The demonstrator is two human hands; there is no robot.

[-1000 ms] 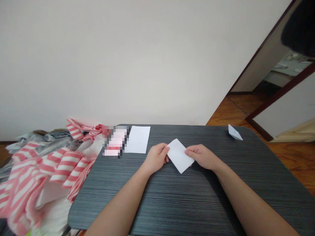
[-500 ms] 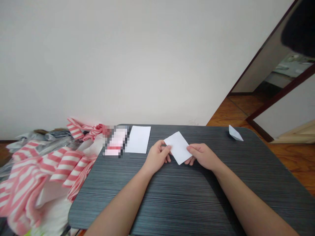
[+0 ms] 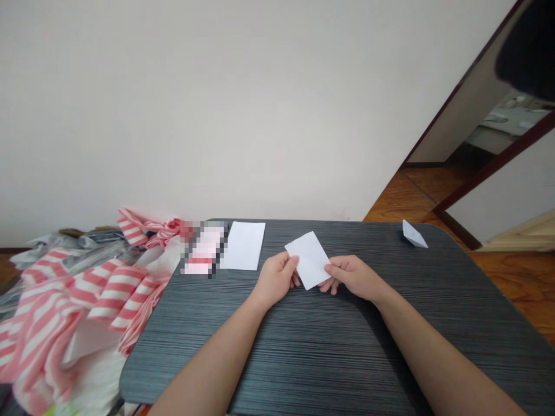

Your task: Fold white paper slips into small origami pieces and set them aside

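Both my hands hold one small white piece of paper [image 3: 307, 260], tilted so a corner points toward me. My left hand [image 3: 276, 278] pinches its left side, thumb on top and fingers underneath. On the right edge, my right hand [image 3: 353, 277] grips it the same way, its lower fingers partly hidden beneath. Left of my hands lies a flat white sheet or stack of paper [image 3: 245, 246]. A small folded white paper piece [image 3: 414, 234] stands near the far right corner of the table.
The dark, ribbed table [image 3: 299, 358] meets a white wall [image 3: 260, 115] at its far edge. A pixelated pinkish item [image 3: 206, 249] lies at the far left. Red-and-white striped cloth [image 3: 117, 289] is heaped beside the table. To the right is a doorway with wooden floor [image 3: 407, 190].
The held paper has shifted slightly left and turned a little, and my right hand has moved left with it. My left hand has barely moved.
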